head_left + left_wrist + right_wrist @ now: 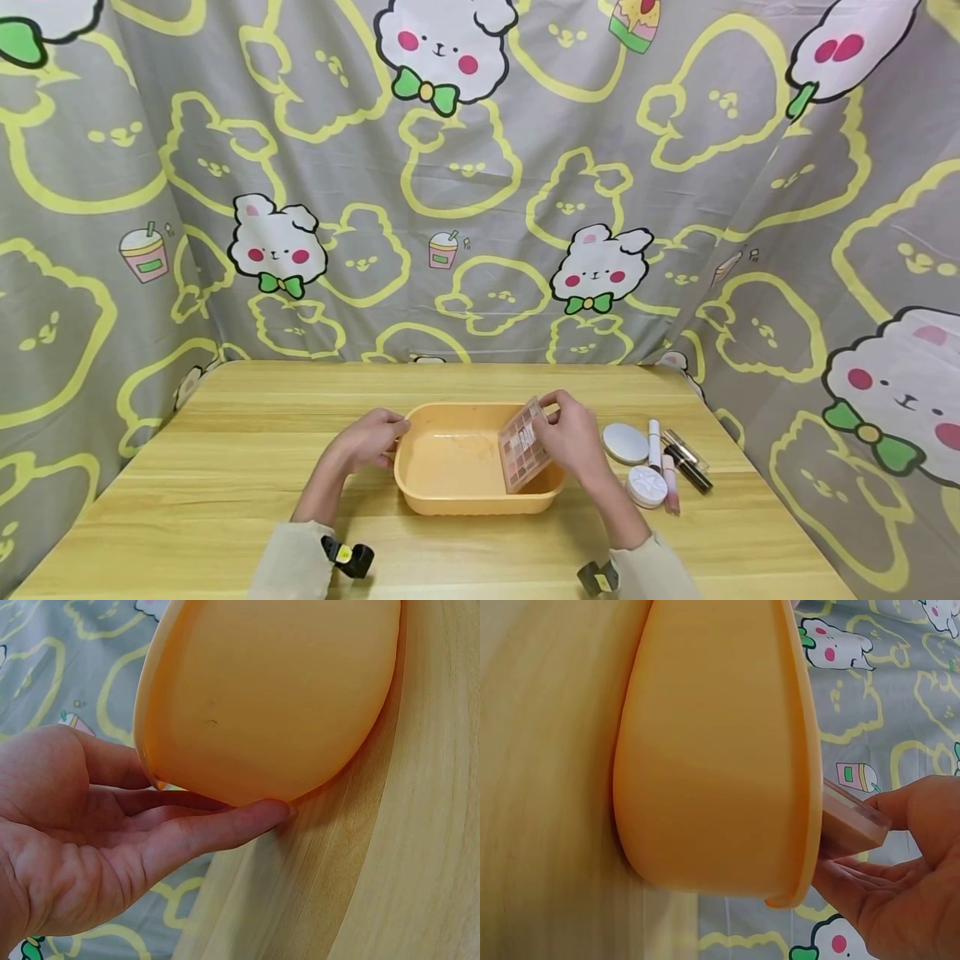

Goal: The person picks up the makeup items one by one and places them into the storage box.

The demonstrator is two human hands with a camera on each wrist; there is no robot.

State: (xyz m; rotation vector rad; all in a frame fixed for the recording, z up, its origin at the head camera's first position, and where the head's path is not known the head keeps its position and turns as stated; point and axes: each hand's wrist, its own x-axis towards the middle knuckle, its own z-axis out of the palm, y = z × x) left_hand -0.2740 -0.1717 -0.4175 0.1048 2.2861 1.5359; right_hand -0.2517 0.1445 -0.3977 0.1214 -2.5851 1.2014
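Note:
A yellow-orange plastic basin stands on the wooden table. My left hand holds its left end, with fingers at the rim and against the outer wall. At the basin's right side, my right hand pinches the upper edge of an eyeshadow palette with rows of brown and pink pans. Tilted, the palette has its lower part inside the basin. In the right wrist view, its clear-edged end sticks out above the basin rim between thumb and fingers.
Right of the basin lie a round silver-white compact, a round white case with a star, a white tube, a pink lip gloss, a black tube and a clear gold tube. A patterned curtain encloses the table.

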